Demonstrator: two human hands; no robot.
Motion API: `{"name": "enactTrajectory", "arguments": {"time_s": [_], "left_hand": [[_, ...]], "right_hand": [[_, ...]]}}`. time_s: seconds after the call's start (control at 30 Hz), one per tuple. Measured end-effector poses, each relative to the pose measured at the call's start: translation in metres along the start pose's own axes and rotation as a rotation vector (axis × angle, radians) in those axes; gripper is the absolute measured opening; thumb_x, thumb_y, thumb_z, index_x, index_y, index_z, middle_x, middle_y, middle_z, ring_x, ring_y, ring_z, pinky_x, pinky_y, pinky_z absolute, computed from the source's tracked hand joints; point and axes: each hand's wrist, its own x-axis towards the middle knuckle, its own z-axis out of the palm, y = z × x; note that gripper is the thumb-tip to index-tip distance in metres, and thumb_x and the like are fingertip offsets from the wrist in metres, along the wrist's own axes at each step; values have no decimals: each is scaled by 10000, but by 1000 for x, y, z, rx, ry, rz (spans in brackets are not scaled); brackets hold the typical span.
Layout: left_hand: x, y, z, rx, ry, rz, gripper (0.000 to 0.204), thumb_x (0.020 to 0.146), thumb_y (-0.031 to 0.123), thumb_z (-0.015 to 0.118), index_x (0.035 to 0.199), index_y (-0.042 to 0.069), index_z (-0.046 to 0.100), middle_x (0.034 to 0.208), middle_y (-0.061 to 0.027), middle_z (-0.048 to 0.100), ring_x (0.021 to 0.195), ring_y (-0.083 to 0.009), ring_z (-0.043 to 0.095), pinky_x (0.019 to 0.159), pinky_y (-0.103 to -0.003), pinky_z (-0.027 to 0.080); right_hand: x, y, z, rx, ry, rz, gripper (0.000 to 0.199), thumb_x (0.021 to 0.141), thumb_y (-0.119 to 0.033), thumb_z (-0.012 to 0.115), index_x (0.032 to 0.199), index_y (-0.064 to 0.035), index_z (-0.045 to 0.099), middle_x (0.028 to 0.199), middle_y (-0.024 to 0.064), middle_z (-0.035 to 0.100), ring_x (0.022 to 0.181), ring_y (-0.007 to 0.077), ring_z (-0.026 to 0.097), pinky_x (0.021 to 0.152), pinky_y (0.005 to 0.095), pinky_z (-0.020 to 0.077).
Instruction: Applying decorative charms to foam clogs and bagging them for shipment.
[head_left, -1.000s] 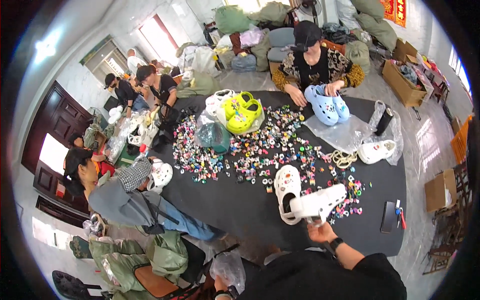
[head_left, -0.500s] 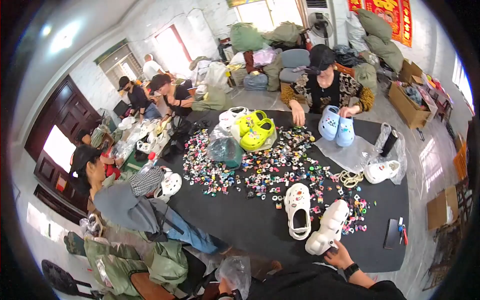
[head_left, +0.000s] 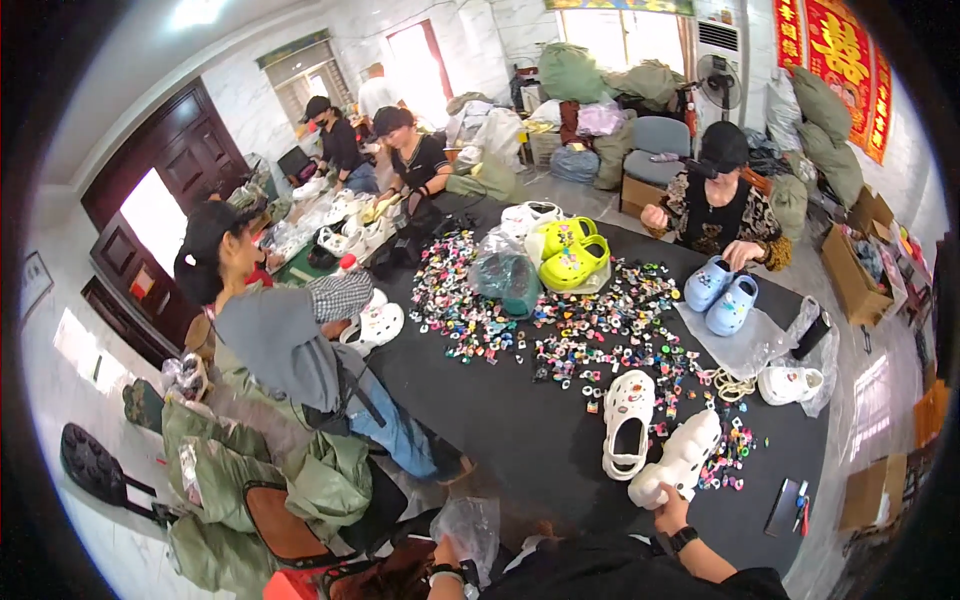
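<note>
Right hand: we see the person's right hand (head_left: 672,510) closed on the near end of a white shoe (head_left: 684,450), held at the near side of the table.
Left hand: at the lower edge, the left hand (head_left: 446,552) is closed on a clear plastic bag (head_left: 474,530); we cannot tell how firmly.
Second shoe: just left of the held one, we find another white shoe (head_left: 643,400) on the black table (head_left: 500,420), small charms fixed to its top.
Charms: loose colourful charms (head_left: 610,335) lie scattered beyond both shoes.
Far side: a co-worker's hand (head_left: 742,254) touches a pair of light blue shoes (head_left: 731,308).
Middle: we note yellow-green shoes (head_left: 574,268) among the charms.
Right edge: a dark phone (head_left: 781,508) lies flat.
</note>
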Motion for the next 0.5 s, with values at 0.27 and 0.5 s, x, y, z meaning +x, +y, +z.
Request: {"name": "enactTrajectory", "arguments": {"time_s": [0.27, 0.5], "left_hand": [[-10, -5, -17, 590, -112, -41, 665, 932, 540, 383, 1249, -37, 479, 993, -209, 647, 858, -362, 632, 691, -474, 499], [-7, 0, -14, 1452, -31, 407, 569, 974, 449, 270, 998, -21, 590, 970, -209, 654, 942, -367, 607, 809, -438, 472]], "right_hand": [[41, 1, -56, 1448, -603, 823, 512, 974, -459, 348, 1330, -98, 424, 1342, 96, 484, 1225, 275, 462, 1047, 401, 349], [-26, -40, -16, 528, -541, -62, 537, 951, -458, 410, 1343, -91, 423, 1364, 87, 467, 1253, 283, 438, 1053, 469, 339]]}}
